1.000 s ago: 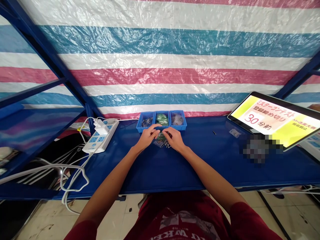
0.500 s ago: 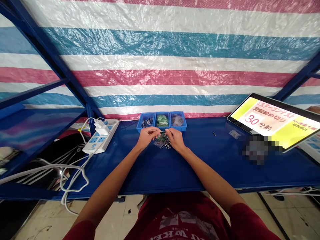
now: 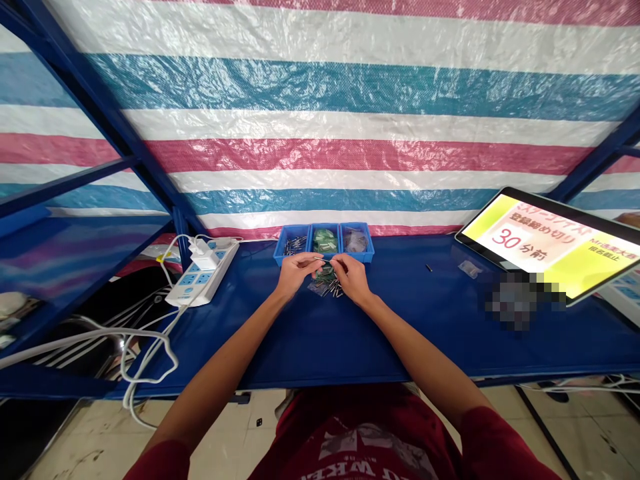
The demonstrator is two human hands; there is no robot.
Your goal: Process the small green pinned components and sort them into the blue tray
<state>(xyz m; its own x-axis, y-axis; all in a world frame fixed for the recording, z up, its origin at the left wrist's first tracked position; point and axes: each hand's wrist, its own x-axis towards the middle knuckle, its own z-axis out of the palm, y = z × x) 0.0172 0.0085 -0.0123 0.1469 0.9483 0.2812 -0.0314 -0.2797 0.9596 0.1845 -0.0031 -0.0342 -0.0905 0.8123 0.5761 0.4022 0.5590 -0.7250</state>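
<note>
My left hand [image 3: 300, 272] and my right hand [image 3: 351, 273] meet in front of the blue bins, both closed in a pinch. Between their fingertips runs a thin, light-coloured rod [image 3: 324, 260], one end at each hand; its exact kind is too small to make out. Just below lies a pile of small dark and metallic rods [image 3: 334, 289], with clear plastic and green bits among them. Behind my hands stand three joined blue bins: the left bin [image 3: 278, 251] holds similar rods, the middle holds a green bag [image 3: 325, 240], the right holds clear bags [image 3: 355, 240].
A white power strip [image 3: 193, 287] with plugs and cables lies on the left of the blue table [image 3: 320, 347]. To the right are one small dark rod [image 3: 429, 267], a small clear bag [image 3: 470, 269], a blurred patch and a tilted screen [image 3: 550, 243]. A striped sheet hangs behind.
My hands have barely moved; the fingertips have shifted slightly, and the thin rod between them now shows more plainly. The bins and the pile stay where they were.
</note>
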